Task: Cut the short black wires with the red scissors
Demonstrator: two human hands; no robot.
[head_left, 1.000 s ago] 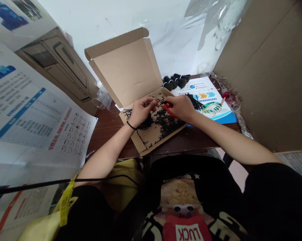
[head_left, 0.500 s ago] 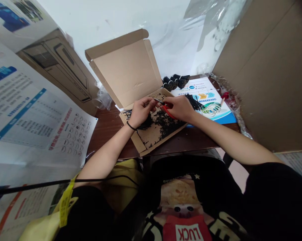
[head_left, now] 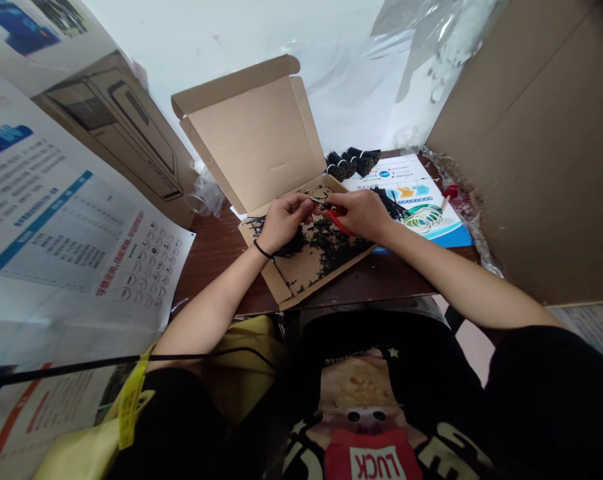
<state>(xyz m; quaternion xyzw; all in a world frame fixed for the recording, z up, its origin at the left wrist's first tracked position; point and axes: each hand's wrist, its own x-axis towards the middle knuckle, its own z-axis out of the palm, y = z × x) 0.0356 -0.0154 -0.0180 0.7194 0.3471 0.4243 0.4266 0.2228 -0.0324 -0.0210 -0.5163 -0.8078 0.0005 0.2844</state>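
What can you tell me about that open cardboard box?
The box is shallow, plain brown cardboard, with its flapped lid raised at the back. It sits slantwise on the dark table. Loose black scraps litter its floor. The left hand and right hand are over it; whether they touch it is unclear.

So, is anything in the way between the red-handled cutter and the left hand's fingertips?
Nothing visible. The right hand holds the red-handled cutter over the open box, its tip right at the fingertips of the left hand. Whatever is pinched there is too small to make out.
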